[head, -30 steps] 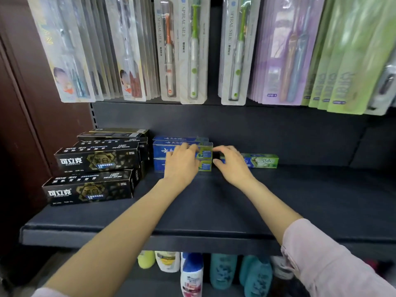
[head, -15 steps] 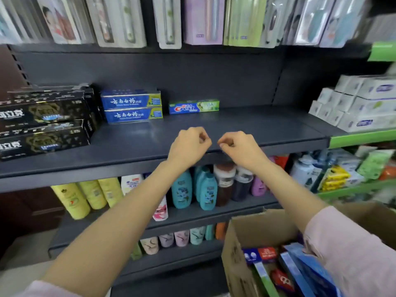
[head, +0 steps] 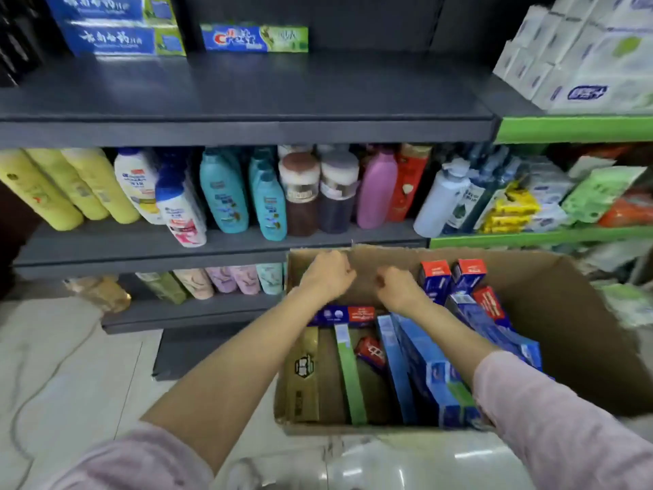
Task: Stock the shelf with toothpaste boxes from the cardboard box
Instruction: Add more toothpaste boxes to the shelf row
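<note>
An open cardboard box (head: 551, 313) stands on the floor at lower right, holding several blue, red and green toothpaste boxes (head: 424, 366). My left hand (head: 327, 274) and my right hand (head: 397, 288) hover over the box's far inner side, both curled into loose fists with nothing in them. On the dark shelf (head: 247, 97) above, two blue toothpaste boxes (head: 116, 37) are stacked at the back left. A single Crest box (head: 254, 38) lies right of them.
Shampoo and lotion bottles (head: 226, 196) fill the shelf below. White boxes (head: 593, 58) sit on a green-edged shelf at upper right. Black boxes (head: 14, 40) show at the far left edge. Pale tiled floor (head: 70, 366) spreads left of the cardboard box.
Both hands left the boxes on the shelf, drew back and dropped down into the cardboard box. My view tilted down from the toothbrush racks to the floor.
</note>
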A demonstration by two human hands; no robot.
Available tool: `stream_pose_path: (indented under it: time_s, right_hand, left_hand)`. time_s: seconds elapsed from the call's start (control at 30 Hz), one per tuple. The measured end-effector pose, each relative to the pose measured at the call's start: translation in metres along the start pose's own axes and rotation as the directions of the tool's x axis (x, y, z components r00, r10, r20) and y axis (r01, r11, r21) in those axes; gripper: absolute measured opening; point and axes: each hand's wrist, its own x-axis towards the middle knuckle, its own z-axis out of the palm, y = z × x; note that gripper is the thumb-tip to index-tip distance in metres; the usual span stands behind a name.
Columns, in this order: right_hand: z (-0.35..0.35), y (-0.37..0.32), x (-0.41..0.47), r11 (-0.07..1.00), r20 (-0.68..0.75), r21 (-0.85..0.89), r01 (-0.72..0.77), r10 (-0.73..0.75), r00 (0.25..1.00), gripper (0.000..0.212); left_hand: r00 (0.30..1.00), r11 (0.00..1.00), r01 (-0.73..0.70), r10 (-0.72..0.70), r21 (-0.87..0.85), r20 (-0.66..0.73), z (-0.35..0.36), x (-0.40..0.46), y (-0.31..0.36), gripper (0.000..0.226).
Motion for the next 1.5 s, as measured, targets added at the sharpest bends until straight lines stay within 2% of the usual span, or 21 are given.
stream_pose_path:
  time_s: [0.1,0.17,0.3,0.4,0.47,0.53,0.6,0.67,0.73,0.8,0.87,0.93,0.97,1.03,1.1,1.17,1.2,1.27,1.37,1.43,1.5]
  right_hand:
    - [0.036,0.022,0.006,1.000,0.109,-0.011,0.028,-0.026,0.994,0.039]
    - [0.058,0.027,0.011,0.999,0.159,-0.029,0.017,-0.012,0.987,0.043]
    - [0.109,0.032,0.029,1.000,0.288,-0.001,0.001,0.000,0.958,0.044]
    - [0.146,0.030,0.037,0.997,0.419,-0.015,-0.070,0.070,0.905,0.066]
    - [0.157,0.028,0.038,0.994,0.448,-0.039,-0.106,0.113,0.887,0.075]
    - [0.163,0.029,0.040,0.991,0.420,-0.024,-0.130,0.128,0.898,0.069]
    - [0.159,0.030,0.040,0.987,0.392,0.025,-0.156,0.134,0.910,0.057]
    - [0.147,0.031,0.039,0.986,0.383,0.062,-0.158,0.123,0.915,0.047]
    - [0.130,0.032,0.037,0.976,0.363,0.129,-0.177,0.119,0.924,0.042]
    - [0.114,0.033,0.035,0.953,0.305,0.225,-0.204,0.130,0.943,0.043]
    - [0.103,0.034,0.033,0.922,0.237,0.324,-0.211,0.136,0.962,0.041]
    - [0.094,0.035,0.031,0.891,0.183,0.404,-0.207,0.143,0.973,0.035]
    - [0.090,0.035,0.029,0.877,0.156,0.436,-0.201,0.146,0.977,0.031]
    - [0.082,0.035,0.024,0.867,0.111,0.470,-0.164,0.126,0.986,0.026]
    - [0.072,0.034,0.017,0.858,0.078,0.498,-0.124,0.098,0.992,0.025]
    - [0.061,0.034,0.007,0.817,0.052,0.569,-0.098,0.084,0.995,0.027]
    - [0.056,0.036,0.003,0.787,0.039,0.609,-0.098,0.093,0.995,0.029]
    - [0.046,0.037,-0.004,0.728,0.020,0.677,-0.109,0.129,0.991,0.033]
    - [0.030,0.031,-0.014,0.632,-0.028,0.774,-0.044,0.104,0.994,0.037]
    - [0.021,0.020,-0.019,0.588,-0.075,0.808,0.033,0.047,0.996,0.040]
    - [0.008,0.006,-0.025,0.541,-0.121,0.836,0.093,0.016,0.993,0.042]
  left_hand:
    - [0.971,0.977,0.214,-0.215,0.019,0.110,0.047,-0.001,-0.017,0.033]
    - [0.935,0.944,0.329,-0.331,0.032,0.129,0.069,-0.001,-0.032,0.035]
    - [0.870,0.883,0.451,-0.467,0.128,0.157,0.112,-0.003,-0.057,0.040]
    - [0.817,0.819,0.541,-0.566,0.188,0.114,0.141,0.001,-0.075,0.042]
    - [0.817,0.807,0.559,-0.575,0.191,0.037,0.147,0.000,-0.076,0.040]
    - [0.829,0.818,0.550,-0.559,0.169,0.005,0.153,-0.002,-0.076,0.041]
    - [0.810,0.806,0.584,-0.586,0.090,-0.013,0.157,-0.004,-0.077,0.043]
    - [0.802,0.799,0.593,-0.597,0.099,0.013,0.156,-0.005,-0.080,0.044]
    - [0.784,0.790,0.610,-0.613,0.062,0.097,0.152,-0.010,-0.079,0.046]
    - [0.773,0.801,0.594,-0.593,0.071,0.225,0.152,-0.018,-0.078,0.065]
    - [0.721,0.775,0.627,-0.614,0.076,0.321,0.158,-0.025,-0.082,0.083]
    - [0.655,0.688,0.726,-0.685,-0.012,0.319,0.158,-0.028,-0.079,0.074]
    - [0.646,0.661,0.748,-0.707,-0.057,0.288,0.155,-0.027,-0.075,0.076]
    - [0.671,0.667,0.732,-0.670,-0.137,0.318,0.143,-0.026,-0.065,0.086]
    - [0.690,0.653,0.716,-0.606,-0.249,0.395,0.132,-0.023,-0.057,0.065]
    - [0.694,0.562,0.719,-0.551,-0.409,0.463,0.112,-0.028,-0.045,0.052]
    - [0.704,0.515,0.709,-0.542,-0.482,0.459,0.102,-0.029,-0.041,0.056]
    - [0.761,0.480,0.641,-0.501,-0.599,0.412,0.082,-0.030,-0.033,0.068]
    - [0.851,0.496,0.509,-0.410,-0.704,0.327,0.055,-0.038,-0.018,0.074]
    - [0.892,0.503,0.436,-0.348,-0.746,0.287,0.042,-0.045,-0.008,0.068]
    - [0.929,0.533,0.330,-0.328,-0.779,0.170,0.026,-0.056,0.004,0.056]
